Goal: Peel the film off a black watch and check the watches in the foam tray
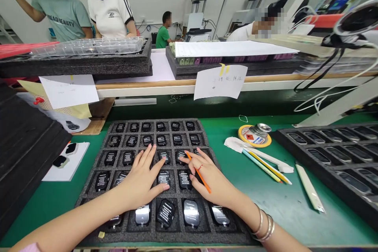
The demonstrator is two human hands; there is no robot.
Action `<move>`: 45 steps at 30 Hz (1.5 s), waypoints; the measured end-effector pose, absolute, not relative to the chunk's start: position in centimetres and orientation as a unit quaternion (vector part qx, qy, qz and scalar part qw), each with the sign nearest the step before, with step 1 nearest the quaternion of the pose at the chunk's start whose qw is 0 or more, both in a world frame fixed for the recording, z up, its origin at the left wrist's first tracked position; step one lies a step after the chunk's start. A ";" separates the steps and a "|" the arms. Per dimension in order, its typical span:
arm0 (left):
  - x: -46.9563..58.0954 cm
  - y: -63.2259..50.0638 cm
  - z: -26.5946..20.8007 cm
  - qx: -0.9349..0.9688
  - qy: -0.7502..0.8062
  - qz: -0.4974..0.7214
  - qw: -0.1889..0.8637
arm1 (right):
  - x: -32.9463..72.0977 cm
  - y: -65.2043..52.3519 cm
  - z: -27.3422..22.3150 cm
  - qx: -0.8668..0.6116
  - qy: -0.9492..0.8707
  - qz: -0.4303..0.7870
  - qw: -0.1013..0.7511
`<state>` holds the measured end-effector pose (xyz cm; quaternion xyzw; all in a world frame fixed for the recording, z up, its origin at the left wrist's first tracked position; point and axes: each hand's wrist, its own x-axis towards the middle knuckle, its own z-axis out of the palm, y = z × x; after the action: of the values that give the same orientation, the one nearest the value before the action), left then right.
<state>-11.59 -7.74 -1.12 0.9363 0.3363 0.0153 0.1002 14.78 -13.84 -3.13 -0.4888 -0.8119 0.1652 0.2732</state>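
A black foam tray (pixel 153 236) lies before me, its square pockets holding smartwatch modules (pixel 165 212) whose dark screens mostly show lines of white text. My left hand (pixel 140 185) rests over the middle of the tray with fingers spread. Its fingertips touch or hover just above the modules; I cannot tell which. In my right hand (pixel 211 179) is a thin orange stick (pixel 205 181), gripped like a pen. The stick's upper-left tip is near a module (pixel 180 156) in the third row from the back. Both forearms and hands hide some pockets.
Right of the tray lie a yellow tape roll (pixel 243 130), a small metal container (pixel 262 129), several pens (pixel 265 167) and a pale flat tool (pixel 310 189). Another foam tray (pixel 339 165) stands far right. Two watches (pixel 60 161) sit on a white box at left. A shelf (pixel 141 88) crosses behind.
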 end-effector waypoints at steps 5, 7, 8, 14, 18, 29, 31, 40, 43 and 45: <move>-11.6 -8.0 -0.9 0.941 0.331 0.023 0.068 | 16.0 -14.0 -2.9 -0.509 -0.783 0.156 0.323; -12.0 -8.3 -0.8 0.944 0.323 0.034 0.058 | 16.9 -14.3 -3.1 -0.524 -0.766 0.143 0.344; -12.2 -8.5 -0.7 0.946 0.318 0.036 0.054 | 17.3 -14.6 -3.2 -0.532 -0.759 0.138 0.350; -13.4 -9.4 -0.8 0.951 0.304 0.037 0.035 | 18.7 -16.0 -4.4 -0.564 -0.738 0.104 0.356; -13.4 -9.6 -0.9 0.954 0.295 0.041 0.037 | 18.3 -16.1 -4.7 -0.565 -0.738 0.106 0.354; -13.9 -13.7 1.3 0.972 0.201 -0.047 0.115 | 16.9 -20.5 -5.6 -0.596 -0.551 0.235 0.534; -14.1 -14.3 0.7 0.976 0.199 -0.030 0.081 | 16.0 -21.7 -6.3 -0.613 -0.498 0.259 0.556; -14.3 -14.1 -1.7 0.954 0.283 0.088 -0.037 | 15.2 -19.8 -7.2 -0.645 -0.486 0.221 0.547; -14.1 -13.6 -1.9 0.940 0.328 0.097 -0.010 | 14.4 -18.5 -6.1 -0.617 -0.613 0.107 0.483; -13.8 -13.3 -1.9 0.930 0.350 0.106 0.014 | 13.3 -18.0 -5.1 -0.580 -0.693 0.047 0.426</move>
<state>-13.80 -13.30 -1.94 0.9304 0.3504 0.1063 0.0141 13.33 -17.99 -5.13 -0.5795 -0.6929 0.0471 0.4263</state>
